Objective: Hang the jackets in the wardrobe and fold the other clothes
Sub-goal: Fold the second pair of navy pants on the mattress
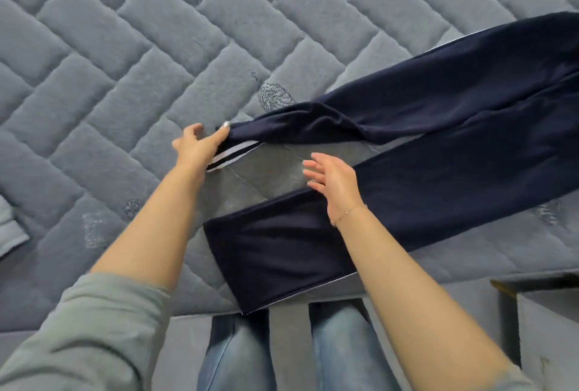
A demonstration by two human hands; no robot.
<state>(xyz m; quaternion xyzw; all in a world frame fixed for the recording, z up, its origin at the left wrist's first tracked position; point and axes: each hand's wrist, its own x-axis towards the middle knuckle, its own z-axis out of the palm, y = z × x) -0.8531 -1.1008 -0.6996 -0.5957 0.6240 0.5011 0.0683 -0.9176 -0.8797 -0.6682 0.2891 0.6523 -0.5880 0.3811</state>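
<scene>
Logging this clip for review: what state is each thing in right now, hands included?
Navy trousers: spread on the mattress, legs apart, far leg twisted, not yet folded.
Far leg's striped hem: turned up, held.
Left hand: pinching that hem.
Right hand: open, above the near leg, holding nothing.
Quilted mattress: bare.

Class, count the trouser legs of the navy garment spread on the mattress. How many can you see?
2. The far leg ends at the left hand, which pinches its striped cuff. The near leg reaches the mattress edge.

Both arms reach forward; the left hand (197, 146) pinches, the right hand (333, 182) hovers with fingers spread.
</scene>
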